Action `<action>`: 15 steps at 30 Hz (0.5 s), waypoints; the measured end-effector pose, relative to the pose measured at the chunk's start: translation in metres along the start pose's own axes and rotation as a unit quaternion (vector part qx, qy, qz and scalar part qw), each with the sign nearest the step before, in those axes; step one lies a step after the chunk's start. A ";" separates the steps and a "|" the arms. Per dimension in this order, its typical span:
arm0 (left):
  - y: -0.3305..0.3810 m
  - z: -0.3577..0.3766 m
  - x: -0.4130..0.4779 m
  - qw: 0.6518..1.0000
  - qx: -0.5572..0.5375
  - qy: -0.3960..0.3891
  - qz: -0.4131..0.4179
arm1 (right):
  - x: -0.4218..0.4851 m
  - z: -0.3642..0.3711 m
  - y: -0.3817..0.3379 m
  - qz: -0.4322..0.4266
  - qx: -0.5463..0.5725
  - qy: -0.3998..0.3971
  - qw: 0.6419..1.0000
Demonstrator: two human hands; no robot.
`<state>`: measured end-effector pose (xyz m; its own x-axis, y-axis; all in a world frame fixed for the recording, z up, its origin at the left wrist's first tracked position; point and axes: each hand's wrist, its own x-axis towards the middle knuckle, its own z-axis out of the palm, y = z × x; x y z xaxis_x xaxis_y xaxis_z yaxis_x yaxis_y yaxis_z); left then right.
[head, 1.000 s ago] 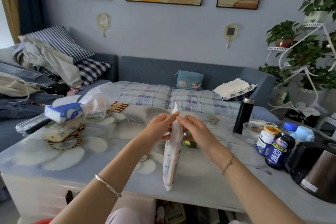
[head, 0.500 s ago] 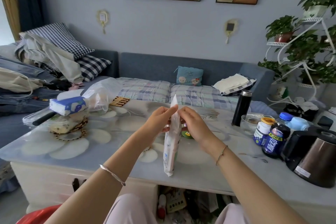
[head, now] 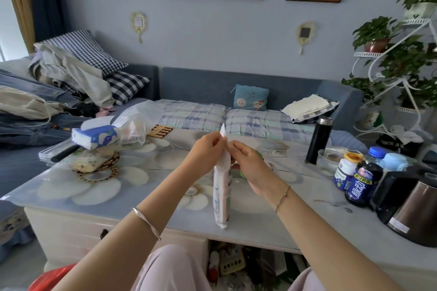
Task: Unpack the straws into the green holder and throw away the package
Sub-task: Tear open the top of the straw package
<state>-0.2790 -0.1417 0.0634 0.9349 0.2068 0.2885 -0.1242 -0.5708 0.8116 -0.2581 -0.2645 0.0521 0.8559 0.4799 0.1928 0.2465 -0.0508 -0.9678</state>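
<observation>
left hand (head: pixel 208 151) and right hand (head: pixel 251 160) still pinch the top seal of the long white plastic straw package (head: pixel 221 196), upright over the flower-printed table (head: pixel 113 196), apparently unopened, so unpacking hasn't started.

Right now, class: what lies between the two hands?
Head view: the top of the straw package, pinched by the left hand and right hand from either side.

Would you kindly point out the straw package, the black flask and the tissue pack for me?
straw package (head: pixel 221 196): head view, printed lower body.
black flask (head: pixel 318 142): head view, middle of body.
tissue pack (head: pixel 97 138): head view, blue side face.
</observation>
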 end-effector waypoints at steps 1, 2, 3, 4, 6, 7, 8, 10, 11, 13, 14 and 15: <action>-0.001 0.001 0.002 1.000 -0.016 -0.006 0.000 | 0.002 0.001 0.002 0.000 0.015 0.000 1.000; -0.003 0.000 0.003 0.999 -0.039 -0.015 0.000 | 0.004 0.001 0.003 -0.002 0.025 0.001 1.000; -0.004 0.000 0.003 0.997 -0.071 -0.022 0.001 | 0.006 0.002 0.003 -0.003 0.033 0.003 0.999; -0.006 0.000 0.005 0.994 -0.105 -0.026 0.000 | 0.009 0.003 0.004 -0.004 0.031 0.008 0.999; -0.008 0.001 0.006 0.988 -0.154 -0.015 0.000 | 0.015 0.002 0.001 -0.009 0.012 0.014 1.000; -0.008 0.001 0.008 0.987 -0.163 -0.009 0.005 | 0.018 0.001 -0.002 -0.013 0.000 0.012 1.000; -0.007 0.002 0.009 0.986 -0.164 -0.004 0.010 | 0.022 -0.001 -0.006 -0.018 -0.016 0.009 1.000; -0.001 -0.001 0.015 0.987 -0.160 0.011 0.022 | 0.029 -0.007 -0.015 -0.020 -0.030 0.014 0.999; 0.001 -0.005 0.019 0.987 -0.158 0.026 0.021 | 0.034 -0.011 -0.020 -0.014 -0.029 0.031 0.999; 0.003 -0.015 0.025 0.986 -0.154 0.058 0.020 | 0.041 -0.025 -0.031 -0.011 -0.043 0.082 0.996; 0.005 -0.021 0.027 0.987 -0.148 0.057 0.024 | 0.045 -0.032 -0.035 -0.023 -0.074 0.098 0.992; 0.007 -0.024 0.027 0.988 -0.145 0.040 0.027 | 0.049 -0.038 -0.038 -0.042 -0.119 0.099 0.987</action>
<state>-0.2631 -0.1209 0.0892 0.8961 0.2514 0.3657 -0.2747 -0.3329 0.9021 -0.2083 -0.2724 0.1049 0.8946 0.3108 0.3210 0.3992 -0.2335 -0.8866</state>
